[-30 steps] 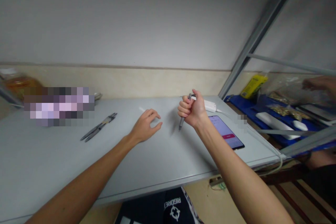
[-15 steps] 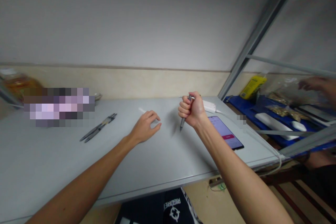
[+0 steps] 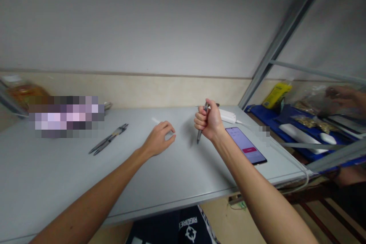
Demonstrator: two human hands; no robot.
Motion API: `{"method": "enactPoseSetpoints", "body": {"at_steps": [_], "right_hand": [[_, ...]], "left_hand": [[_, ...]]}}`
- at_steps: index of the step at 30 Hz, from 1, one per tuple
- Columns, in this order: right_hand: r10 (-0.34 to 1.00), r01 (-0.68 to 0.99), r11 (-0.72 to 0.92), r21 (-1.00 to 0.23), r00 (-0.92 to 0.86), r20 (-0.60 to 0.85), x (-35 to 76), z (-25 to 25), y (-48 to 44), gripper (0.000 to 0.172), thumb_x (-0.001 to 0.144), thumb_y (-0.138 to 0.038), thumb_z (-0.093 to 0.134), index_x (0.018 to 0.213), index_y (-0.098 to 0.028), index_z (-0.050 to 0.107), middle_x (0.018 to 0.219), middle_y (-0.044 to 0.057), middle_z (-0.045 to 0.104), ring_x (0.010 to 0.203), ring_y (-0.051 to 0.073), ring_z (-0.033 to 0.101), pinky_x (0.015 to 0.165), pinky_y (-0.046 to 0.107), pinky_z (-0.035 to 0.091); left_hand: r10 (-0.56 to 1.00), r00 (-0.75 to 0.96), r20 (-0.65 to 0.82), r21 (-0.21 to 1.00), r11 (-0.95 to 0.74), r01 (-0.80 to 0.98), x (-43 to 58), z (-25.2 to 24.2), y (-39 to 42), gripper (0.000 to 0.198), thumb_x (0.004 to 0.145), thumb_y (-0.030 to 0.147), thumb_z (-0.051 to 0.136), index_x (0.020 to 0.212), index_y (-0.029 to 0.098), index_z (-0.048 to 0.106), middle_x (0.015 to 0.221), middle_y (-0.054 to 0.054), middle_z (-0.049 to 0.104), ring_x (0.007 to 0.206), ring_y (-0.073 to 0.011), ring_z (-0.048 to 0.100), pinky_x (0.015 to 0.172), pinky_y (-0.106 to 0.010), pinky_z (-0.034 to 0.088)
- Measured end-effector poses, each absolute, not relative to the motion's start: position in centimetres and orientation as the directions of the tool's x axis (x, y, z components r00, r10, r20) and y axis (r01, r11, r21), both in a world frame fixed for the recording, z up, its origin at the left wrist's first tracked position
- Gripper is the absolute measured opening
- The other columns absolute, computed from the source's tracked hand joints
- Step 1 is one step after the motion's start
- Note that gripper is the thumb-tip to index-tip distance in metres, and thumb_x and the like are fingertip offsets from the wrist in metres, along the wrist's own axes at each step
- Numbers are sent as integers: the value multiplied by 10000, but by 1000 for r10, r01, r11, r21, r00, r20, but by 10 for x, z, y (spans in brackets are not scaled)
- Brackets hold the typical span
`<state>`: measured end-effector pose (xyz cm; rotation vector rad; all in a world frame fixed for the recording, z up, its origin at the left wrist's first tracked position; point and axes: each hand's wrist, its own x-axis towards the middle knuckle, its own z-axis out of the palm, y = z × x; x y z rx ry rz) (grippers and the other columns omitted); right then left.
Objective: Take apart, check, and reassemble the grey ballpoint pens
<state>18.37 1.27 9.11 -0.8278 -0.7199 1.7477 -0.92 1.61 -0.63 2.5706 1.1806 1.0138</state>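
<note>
A grey pen (image 3: 199, 135) is gripped in my right hand (image 3: 211, 120), its tip pointing down above the table and its upper end showing near the thumb. My left hand (image 3: 159, 138) rests on the grey table (image 3: 160, 183) with fingers loosely curved and apart, holding nothing. To the left of that hand, grey pens (image 3: 109, 139) lie side by side at a slant. Near my right forearm is a phone (image 3: 246, 145) with its screen lit. Behind my right hand sits a white power strip or adapter (image 3: 228, 116) with a cable, partly covered by the hand.
At the back left stands a bottle of amber liquid (image 3: 27, 93) beside a blurred-out patch. Beyond a metal frame (image 3: 286, 38) on the right, a blue surface (image 3: 259, 113) bears a yellow packet (image 3: 277, 95), plastic bags and white objects. Another person's hand (image 3: 343, 93) reaches in there.
The view has shifted very slightly. My right hand keeps the pen in nearly the same place, and my left hand stays put. The other person's hand has moved a little.
</note>
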Motion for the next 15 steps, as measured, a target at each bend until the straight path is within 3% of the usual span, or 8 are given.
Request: {"method": "enactPoseSetpoints", "body": {"at_steps": [4,9,15], "right_hand": [[954,-520,-288,-804,-229,-194,183,89,13,376,818,-338,298,468,-214,245,358,-95,110,347,62,19,307,180,54],[944,-489,-315,-813,-249,-216,182,87,12,431,827,-453,309,474,-215,247,365,-102,111,350,54,21,307,173,51],[952,-462,-296,-836,-216,-218,182,81,13,376,833,-387,306,503,-214,252,373,-104,109,354,57,21,322,177,42]], "left_hand": [[717,479,507,376,-684,625,-9,-6,16,89,809,231,517,845,175,576,891,-47,577,879,-183,530,841,-333,422],[724,474,501,381,-676,631,-10,-6,16,88,807,234,518,846,182,578,893,-44,575,879,-182,533,842,-332,422],[730,470,496,389,-671,631,-10,-5,16,90,803,231,520,844,179,582,893,-44,577,880,-181,532,834,-332,426]]}}
